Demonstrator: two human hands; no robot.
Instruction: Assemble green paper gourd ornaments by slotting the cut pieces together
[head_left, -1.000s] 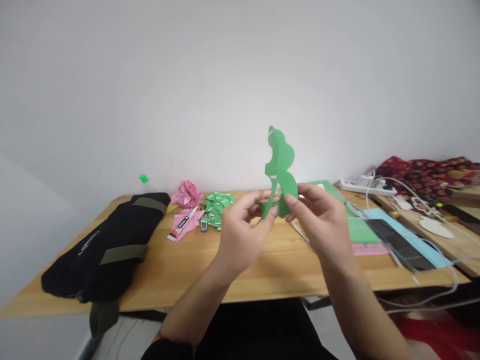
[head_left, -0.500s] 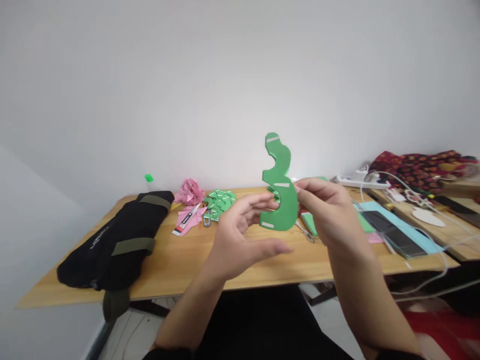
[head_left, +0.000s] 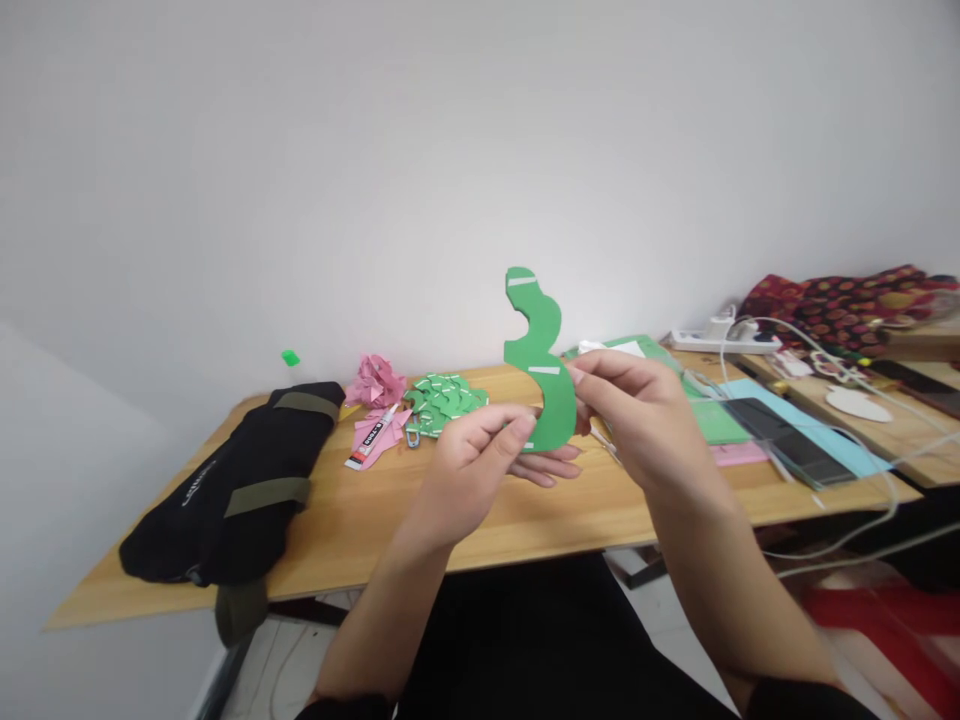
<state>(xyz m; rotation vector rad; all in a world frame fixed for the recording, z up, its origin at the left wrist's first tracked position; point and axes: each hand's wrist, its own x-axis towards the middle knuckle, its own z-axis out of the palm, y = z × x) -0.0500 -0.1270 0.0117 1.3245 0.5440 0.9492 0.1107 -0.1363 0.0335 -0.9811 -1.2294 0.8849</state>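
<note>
A green paper cutout (head_left: 541, 340) with a wavy, 3-like outline and short white strips stands upright between my hands, above the table. My left hand (head_left: 480, 465) pinches its lower left end between thumb and fingers. At its right edge, the fingertips of my right hand (head_left: 626, 400) grip it too. Behind my left hand lies a pile of similar green cutouts (head_left: 446, 400) with white strips. Left of that pile, a glue tube (head_left: 373, 438) rests on pink paper pieces (head_left: 386, 440).
A black bag (head_left: 232, 490) lies on the left of the wooden table (head_left: 360, 535), near crumpled pink paper (head_left: 376, 382). To the right are a dark phone-like slab (head_left: 787, 440), light blue sheets (head_left: 847, 455), a power strip (head_left: 720, 340), white cables and patterned cloth (head_left: 847, 310).
My left hand has closed its thumb onto the lower end of the green cutout, where it was spread before. The cutout has shifted slightly left in view.
</note>
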